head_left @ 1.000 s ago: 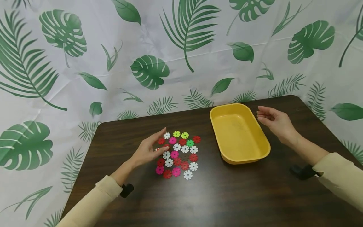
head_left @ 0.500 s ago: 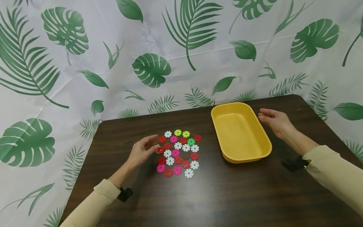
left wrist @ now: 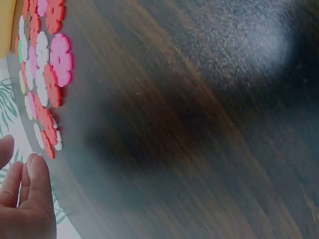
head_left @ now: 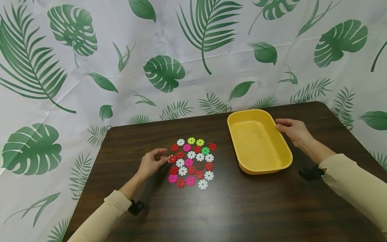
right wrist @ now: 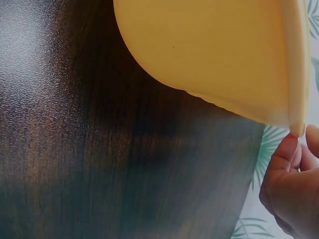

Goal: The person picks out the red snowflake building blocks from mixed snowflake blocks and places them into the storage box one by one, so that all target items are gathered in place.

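Observation:
Several flat, notched plastic discs [head_left: 191,155] in white, red, pink, yellow-green, green and brown lie in a loose cluster on the dark wooden table [head_left: 193,215]. At the cluster's left edge is my left hand [head_left: 151,162], its fingers loosely bent and thumb apart; its fingertips are close to a red disc [head_left: 172,159] that overlaps a white one. In the left wrist view this hand [left wrist: 31,204] holds nothing. A yellow plastic tray [head_left: 260,144] stands to the right of the discs with a bare bottom. My right hand [head_left: 295,131] pinches its right rim between thumb and fingers [right wrist: 285,152].
A white cloth [head_left: 193,84] printed with green leaves hangs behind the table. Bare tabletop separates the discs from the tray and runs toward the front. A small black device [head_left: 136,207] sits under the left wrist, another black device [head_left: 310,173] under the right.
My left hand has drawn back left from above the discs to their left edge, its fingers bending. My right hand has come in to the tray's rim. The discs and tray look unmoved.

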Demonstrator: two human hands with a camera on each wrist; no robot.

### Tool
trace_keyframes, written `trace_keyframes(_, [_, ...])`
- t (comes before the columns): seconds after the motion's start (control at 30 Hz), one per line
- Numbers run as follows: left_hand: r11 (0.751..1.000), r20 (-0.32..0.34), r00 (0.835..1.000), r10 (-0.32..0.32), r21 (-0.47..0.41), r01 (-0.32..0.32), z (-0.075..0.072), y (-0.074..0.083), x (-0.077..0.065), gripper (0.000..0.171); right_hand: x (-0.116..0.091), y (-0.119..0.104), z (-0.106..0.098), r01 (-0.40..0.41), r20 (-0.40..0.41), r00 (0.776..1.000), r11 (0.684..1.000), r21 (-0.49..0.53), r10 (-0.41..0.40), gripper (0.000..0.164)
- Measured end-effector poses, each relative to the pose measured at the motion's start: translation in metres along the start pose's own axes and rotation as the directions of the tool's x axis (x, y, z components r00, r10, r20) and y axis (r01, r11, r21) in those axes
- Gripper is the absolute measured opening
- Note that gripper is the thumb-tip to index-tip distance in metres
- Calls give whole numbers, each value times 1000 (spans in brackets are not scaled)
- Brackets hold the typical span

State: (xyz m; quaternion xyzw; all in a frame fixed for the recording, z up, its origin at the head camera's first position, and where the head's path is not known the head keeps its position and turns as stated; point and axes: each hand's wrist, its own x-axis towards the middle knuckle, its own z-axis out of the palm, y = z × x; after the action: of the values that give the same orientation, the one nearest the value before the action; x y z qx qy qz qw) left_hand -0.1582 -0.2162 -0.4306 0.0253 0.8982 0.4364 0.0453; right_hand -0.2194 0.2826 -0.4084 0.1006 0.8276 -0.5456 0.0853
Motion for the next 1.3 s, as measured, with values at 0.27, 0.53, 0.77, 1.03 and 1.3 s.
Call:
trace_keyframes(0.27, [999, 12, 999, -43, -18, 43, 8, -1, 4, 35, 3, 0, 0, -14, 11, 1000, 999, -42, 15, 55])
trace_keyframes(0.53, [996, 6, 996, -85, -31, 85, 13, -1, 8, 36, 4, -2, -2, -26, 35, 999, 997, -67, 29, 53])
trace_keyframes(0.77, [996, -3, 996, -93, -15, 93, 18, 0, 9, 37, 5, -3, -2, -19, 44, 999, 997, -78, 23, 51])
trace_keyframes(1.03, [994, -22, 994, -107, 23, 107, 24, -1, 9, 35, 3, -4, 0, -27, 39, 999, 995, -93, 30, 49])
trace_keyframes(1.3, [994, -40, 995, -94, 57, 96, 29, -2, 11, 34, 3, -4, 0, -30, 33, 999, 995, -92, 34, 48])
